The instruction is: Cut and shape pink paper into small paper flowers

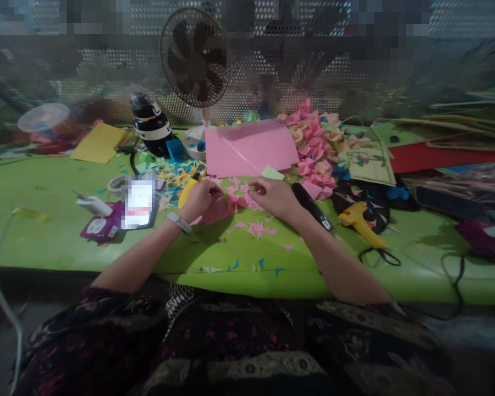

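Seen from the head camera, both forearms reach forward over the near edge of the green table (45, 231) and meet at its middle. The left hand (200, 199), with a pale band at the wrist, curls its fingers down and pinches the left side of a small pink paper piece (226, 206); the right hand (274, 197) lies palm down just to the right, fingertips drawn together on the same folded paper, which rests on the tabletop between them. Whether the right fingers grip it or only press on it cannot be told. Pink paper scraps (258, 228), thin and angular, lie scattered just near of the hands. Beyond them lies a flat, smooth pink sheet (249, 146), and to its right a heap of folded pink and peach paper flowers (317, 143). A black marker-like tool (311, 206) lies just beside the right wrist, and a yellow glue gun (361, 223) sits further right with its cord trailing toward the near edge. To the left of the left hand stands a phone (138, 202), its screen blurred, and far behind it a dark bottle (150, 126) and a round desk fan (194, 58). The near left stretch of tabletop is bare, glossy green.
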`<move>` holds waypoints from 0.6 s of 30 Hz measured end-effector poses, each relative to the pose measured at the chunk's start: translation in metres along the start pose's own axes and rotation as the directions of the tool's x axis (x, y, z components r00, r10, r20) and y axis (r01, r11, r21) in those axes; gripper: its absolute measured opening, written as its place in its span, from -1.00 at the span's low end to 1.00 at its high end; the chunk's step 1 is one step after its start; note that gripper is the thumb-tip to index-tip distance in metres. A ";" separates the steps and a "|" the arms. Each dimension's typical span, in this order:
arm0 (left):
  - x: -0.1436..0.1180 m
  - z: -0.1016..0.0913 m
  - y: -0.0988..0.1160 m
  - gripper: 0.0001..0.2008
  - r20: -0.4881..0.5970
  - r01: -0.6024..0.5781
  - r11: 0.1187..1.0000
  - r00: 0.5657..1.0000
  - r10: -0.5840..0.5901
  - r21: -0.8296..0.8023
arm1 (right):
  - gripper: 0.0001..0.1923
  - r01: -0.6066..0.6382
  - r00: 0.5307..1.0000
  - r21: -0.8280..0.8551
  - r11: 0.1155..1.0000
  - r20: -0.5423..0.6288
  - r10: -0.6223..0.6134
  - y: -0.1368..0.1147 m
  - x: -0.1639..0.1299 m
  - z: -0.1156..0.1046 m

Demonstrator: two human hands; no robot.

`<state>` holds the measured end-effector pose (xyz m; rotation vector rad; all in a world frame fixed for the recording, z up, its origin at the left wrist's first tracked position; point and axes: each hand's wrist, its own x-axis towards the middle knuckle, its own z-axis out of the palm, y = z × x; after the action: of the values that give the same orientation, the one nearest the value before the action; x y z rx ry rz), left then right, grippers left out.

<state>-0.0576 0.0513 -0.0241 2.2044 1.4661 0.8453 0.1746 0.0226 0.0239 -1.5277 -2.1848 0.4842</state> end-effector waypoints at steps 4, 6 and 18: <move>-0.001 -0.007 0.007 -0.93 0.003 0.088 0.974 0.996 -0.089 -0.210 | -0.78 0.038 0.999 0.096 0.995 -0.032 -0.035 -0.002 -0.001 0.002; -0.003 -0.009 0.013 -0.87 0.059 0.139 0.908 0.990 -0.125 -0.395 | -0.78 0.055 0.998 0.213 0.975 -0.031 -0.049 -0.004 -0.003 0.002; -0.014 -0.002 0.027 -0.85 0.235 0.220 0.683 0.969 -0.072 -0.696 | -0.85 -0.016 0.997 0.620 0.784 0.072 -0.036 -0.014 -0.007 0.003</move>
<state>-0.0442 0.0279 -0.0103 1.4930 0.9551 0.9194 0.1641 0.0111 0.0280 -1.1338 -1.8044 1.1491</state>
